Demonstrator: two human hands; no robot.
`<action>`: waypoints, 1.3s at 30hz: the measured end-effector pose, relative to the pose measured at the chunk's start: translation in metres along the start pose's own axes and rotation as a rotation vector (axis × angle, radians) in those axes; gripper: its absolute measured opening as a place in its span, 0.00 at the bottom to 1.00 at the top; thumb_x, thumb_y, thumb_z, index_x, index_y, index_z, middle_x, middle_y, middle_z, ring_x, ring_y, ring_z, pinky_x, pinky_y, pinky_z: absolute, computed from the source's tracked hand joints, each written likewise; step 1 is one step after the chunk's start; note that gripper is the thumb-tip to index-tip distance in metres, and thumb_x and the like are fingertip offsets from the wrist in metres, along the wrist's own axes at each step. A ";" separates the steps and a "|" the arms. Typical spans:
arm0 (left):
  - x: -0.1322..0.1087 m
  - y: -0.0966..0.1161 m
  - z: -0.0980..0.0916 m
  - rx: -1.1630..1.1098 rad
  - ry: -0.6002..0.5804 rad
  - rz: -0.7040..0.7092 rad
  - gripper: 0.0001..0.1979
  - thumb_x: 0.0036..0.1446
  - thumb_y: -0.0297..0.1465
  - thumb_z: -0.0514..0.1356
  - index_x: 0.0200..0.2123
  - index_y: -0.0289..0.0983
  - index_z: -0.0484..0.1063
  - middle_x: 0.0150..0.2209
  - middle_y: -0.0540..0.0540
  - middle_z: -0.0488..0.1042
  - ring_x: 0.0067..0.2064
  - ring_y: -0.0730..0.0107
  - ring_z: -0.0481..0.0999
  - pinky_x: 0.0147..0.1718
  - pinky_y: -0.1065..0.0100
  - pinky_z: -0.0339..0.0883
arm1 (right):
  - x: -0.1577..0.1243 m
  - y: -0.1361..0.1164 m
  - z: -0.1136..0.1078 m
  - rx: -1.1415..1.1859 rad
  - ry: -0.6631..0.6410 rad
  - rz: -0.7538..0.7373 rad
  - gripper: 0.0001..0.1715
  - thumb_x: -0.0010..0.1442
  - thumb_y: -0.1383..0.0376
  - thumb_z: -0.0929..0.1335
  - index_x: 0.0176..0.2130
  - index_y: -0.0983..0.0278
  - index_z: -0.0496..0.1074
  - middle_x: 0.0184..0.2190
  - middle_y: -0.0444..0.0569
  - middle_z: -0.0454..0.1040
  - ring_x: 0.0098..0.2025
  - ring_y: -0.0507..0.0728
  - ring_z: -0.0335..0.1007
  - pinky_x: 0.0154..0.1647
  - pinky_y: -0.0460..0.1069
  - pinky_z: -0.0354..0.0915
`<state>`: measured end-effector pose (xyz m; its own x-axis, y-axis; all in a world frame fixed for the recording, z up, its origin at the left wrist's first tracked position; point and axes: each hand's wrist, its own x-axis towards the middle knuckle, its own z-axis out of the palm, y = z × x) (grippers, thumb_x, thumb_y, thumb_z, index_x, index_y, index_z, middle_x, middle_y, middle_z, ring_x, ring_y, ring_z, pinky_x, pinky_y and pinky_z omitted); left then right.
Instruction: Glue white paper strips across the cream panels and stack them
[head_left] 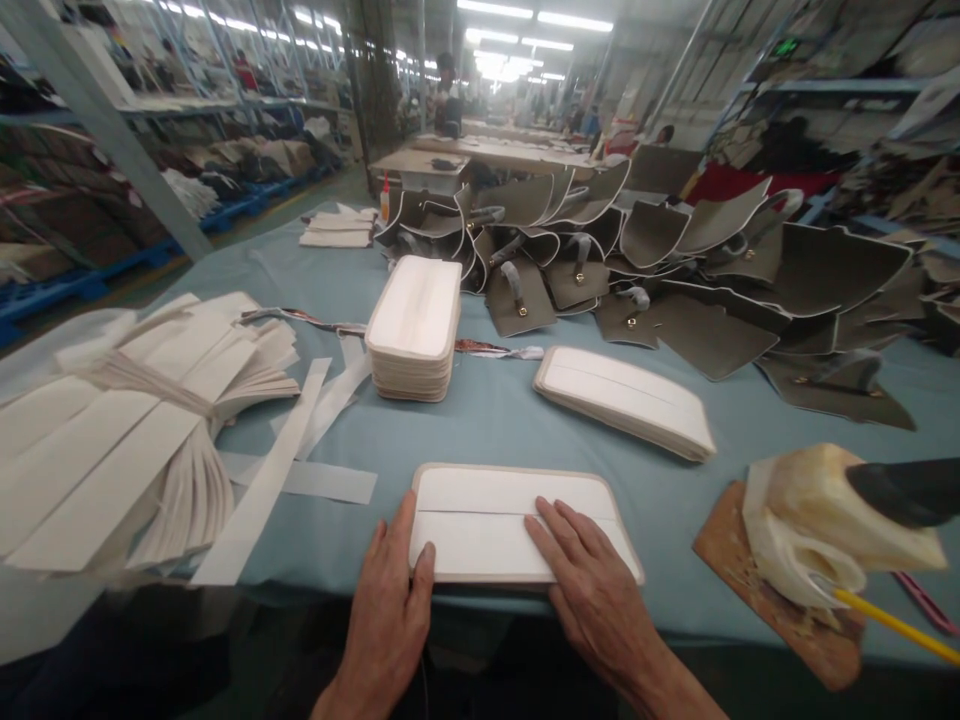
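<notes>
A flat white rounded panel [480, 500] with a beige edge lies at the near edge of the blue-grey table [495, 420]. A white strip runs lengthwise across its middle. My left hand [386, 610] rests with fingers extended on the panel's near left corner. My right hand [592, 580] lies flat on the right half of the panel, fingers spread and pressing on the strip. Neither hand holds anything.
Two stacks of similar panels stand beyond, one tall [415, 330] and one low [626, 400]. White strips [135, 430] pile up at the left. A glue pot [817, 525] with a brush sits on a board at the right. Grey bag parts [675, 270] cover the far table.
</notes>
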<state>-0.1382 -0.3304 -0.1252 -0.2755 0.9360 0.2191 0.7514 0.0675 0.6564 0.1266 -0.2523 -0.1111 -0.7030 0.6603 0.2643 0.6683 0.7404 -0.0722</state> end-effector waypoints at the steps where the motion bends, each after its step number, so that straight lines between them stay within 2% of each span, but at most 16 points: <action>1: -0.001 -0.001 0.001 0.020 0.003 0.013 0.30 0.72 0.35 0.49 0.74 0.40 0.49 0.71 0.37 0.64 0.70 0.55 0.65 0.71 0.44 0.56 | 0.000 -0.001 -0.001 0.006 0.000 -0.002 0.44 0.54 0.75 0.64 0.69 0.67 0.64 0.73 0.58 0.58 0.72 0.69 0.54 0.69 0.65 0.62; 6: -0.002 -0.002 -0.001 0.059 -0.013 0.044 0.31 0.73 0.32 0.48 0.75 0.42 0.45 0.72 0.39 0.60 0.71 0.56 0.63 0.71 0.46 0.57 | 0.001 -0.007 0.000 0.027 0.022 0.017 0.43 0.54 0.75 0.64 0.69 0.69 0.65 0.72 0.59 0.59 0.72 0.70 0.54 0.68 0.65 0.62; 11: -0.003 -0.002 0.002 0.064 -0.011 0.047 0.31 0.73 0.34 0.49 0.75 0.42 0.45 0.73 0.39 0.59 0.72 0.55 0.61 0.71 0.44 0.56 | -0.002 -0.014 0.006 0.035 0.033 0.081 0.44 0.54 0.76 0.64 0.69 0.68 0.64 0.73 0.59 0.58 0.73 0.71 0.52 0.67 0.66 0.62; 15: -0.004 -0.003 0.006 0.072 0.024 0.065 0.30 0.73 0.35 0.49 0.75 0.43 0.48 0.73 0.40 0.59 0.73 0.55 0.60 0.71 0.44 0.55 | -0.003 -0.017 0.008 0.057 0.038 0.116 0.45 0.54 0.76 0.63 0.69 0.67 0.63 0.73 0.58 0.57 0.73 0.71 0.51 0.67 0.67 0.62; 21: -0.003 0.000 0.006 0.091 0.023 0.057 0.28 0.73 0.34 0.49 0.74 0.43 0.52 0.73 0.41 0.58 0.73 0.56 0.60 0.72 0.45 0.53 | -0.005 -0.019 0.011 0.079 0.049 0.143 0.50 0.54 0.77 0.63 0.74 0.63 0.55 0.73 0.58 0.57 0.74 0.71 0.50 0.68 0.69 0.60; 29: -0.003 0.002 0.006 0.134 0.037 0.010 0.25 0.73 0.34 0.48 0.71 0.40 0.58 0.73 0.39 0.59 0.73 0.55 0.60 0.71 0.46 0.56 | -0.004 -0.021 0.012 0.090 0.035 0.161 0.52 0.56 0.76 0.64 0.75 0.63 0.51 0.73 0.59 0.56 0.74 0.72 0.50 0.68 0.70 0.58; 33: -0.003 0.004 0.004 0.153 0.037 0.014 0.25 0.73 0.33 0.48 0.71 0.39 0.58 0.72 0.39 0.60 0.72 0.57 0.61 0.71 0.47 0.56 | -0.003 -0.021 0.013 0.084 0.033 0.182 0.50 0.56 0.76 0.64 0.74 0.64 0.53 0.73 0.59 0.57 0.74 0.71 0.50 0.69 0.69 0.56; 39: -0.001 0.003 0.005 0.274 0.032 0.139 0.27 0.73 0.30 0.49 0.72 0.38 0.54 0.72 0.37 0.61 0.72 0.58 0.60 0.70 0.49 0.57 | -0.002 -0.019 0.011 0.155 0.006 0.164 0.41 0.59 0.71 0.66 0.70 0.66 0.63 0.73 0.60 0.57 0.74 0.72 0.49 0.71 0.69 0.51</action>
<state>-0.1322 -0.3289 -0.1269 -0.1744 0.9319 0.3180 0.9155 0.0345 0.4009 0.1126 -0.2662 -0.1212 -0.5861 0.7731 0.2427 0.7278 0.6339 -0.2615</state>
